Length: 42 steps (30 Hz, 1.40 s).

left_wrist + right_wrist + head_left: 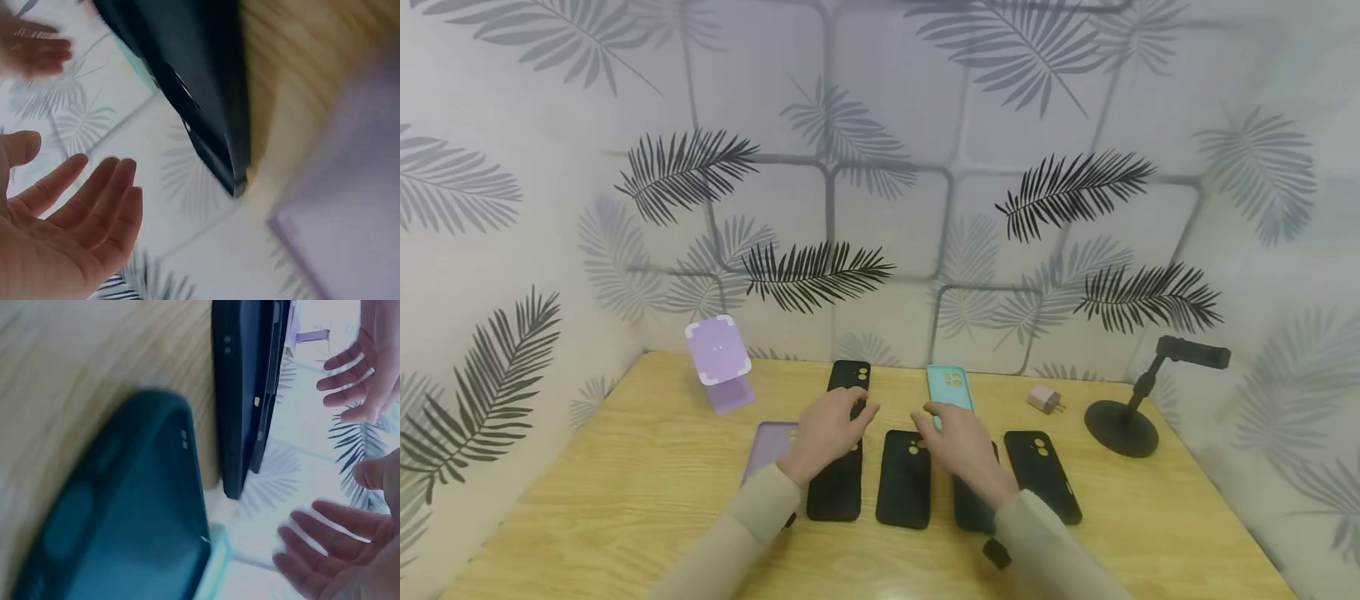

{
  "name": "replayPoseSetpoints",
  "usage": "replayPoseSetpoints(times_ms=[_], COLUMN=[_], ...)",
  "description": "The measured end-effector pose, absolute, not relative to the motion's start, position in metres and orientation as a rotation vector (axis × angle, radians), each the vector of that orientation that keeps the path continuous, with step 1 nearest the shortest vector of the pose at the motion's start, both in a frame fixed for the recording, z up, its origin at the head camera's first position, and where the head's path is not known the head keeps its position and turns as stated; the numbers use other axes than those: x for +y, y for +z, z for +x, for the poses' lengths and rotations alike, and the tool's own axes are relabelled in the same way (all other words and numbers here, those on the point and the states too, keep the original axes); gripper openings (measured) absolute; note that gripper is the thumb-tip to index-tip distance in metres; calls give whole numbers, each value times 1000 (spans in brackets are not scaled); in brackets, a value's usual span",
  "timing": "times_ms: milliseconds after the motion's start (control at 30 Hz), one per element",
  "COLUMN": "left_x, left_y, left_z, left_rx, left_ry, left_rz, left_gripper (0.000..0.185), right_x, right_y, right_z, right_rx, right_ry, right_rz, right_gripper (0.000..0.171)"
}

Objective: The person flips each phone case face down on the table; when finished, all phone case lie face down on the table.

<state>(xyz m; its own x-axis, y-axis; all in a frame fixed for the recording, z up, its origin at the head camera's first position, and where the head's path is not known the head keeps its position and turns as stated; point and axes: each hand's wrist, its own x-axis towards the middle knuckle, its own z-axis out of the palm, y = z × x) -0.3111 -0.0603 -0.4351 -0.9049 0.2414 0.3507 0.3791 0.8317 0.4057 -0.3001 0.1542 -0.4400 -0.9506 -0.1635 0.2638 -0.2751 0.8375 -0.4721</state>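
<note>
Two hands hang over a row of phone cases on a wooden table [625, 500]. The left hand [829, 432] floats above a long black case [841, 467]. Its fingers are spread apart and loose, and it holds nothing (the left wrist view shows an open palm). The right hand [958, 446] floats over a dark teal case [970, 508], with its fingertips close to a light teal case [950, 387] that lies farther back. Its fingers are also apart and hold nothing.

Between the hands lies a middle black case [904, 477]. To the right is one more black case [1042, 475]. A purple case [769, 446] peeks out beside the left sleeve.

At the back stand a purple stand [721, 363], a small pink plug [1045, 399] and a black holder [1138, 400].

What could go wrong? The cases lie very close together, so a hand that comes down a bit off could bump a neighbor and push the row crooked. The cases look thin and flat on the wood, so fingers may slide over an edge and not get a good hold. A wide sleeve could also drag the purple case along.
</note>
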Motion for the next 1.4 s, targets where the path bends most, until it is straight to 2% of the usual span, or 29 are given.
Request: replayPoseSetpoints(times_ms=[167,333,833,1200,1400], left_x=[-70,-81,-117,-119,-118], left_y=[-434,-432,-443,-449,-448], left_z=[-325,-337,-375,-389,-390], left_rx=[-2699,-2631,-2707,-2743,-2696], left_ry=[-1263,-1736,-2044,-2069,-2124], left_rz=[-375,-212,77,197,225], left_gripper=[24,22,39,45,50], right_x=[150,142,115,103,100], right_y=[-447,-445,-456,-457,-458], right_z=[-313,-322,-367,-381,-385], right_rx=[-2745,-2688,-2784,-2838,-2841], right_ry=[1381,1867,2087,2119,2185], right_rz=[280,288,532,357,366], right_gripper=[27,32,37,38,39])
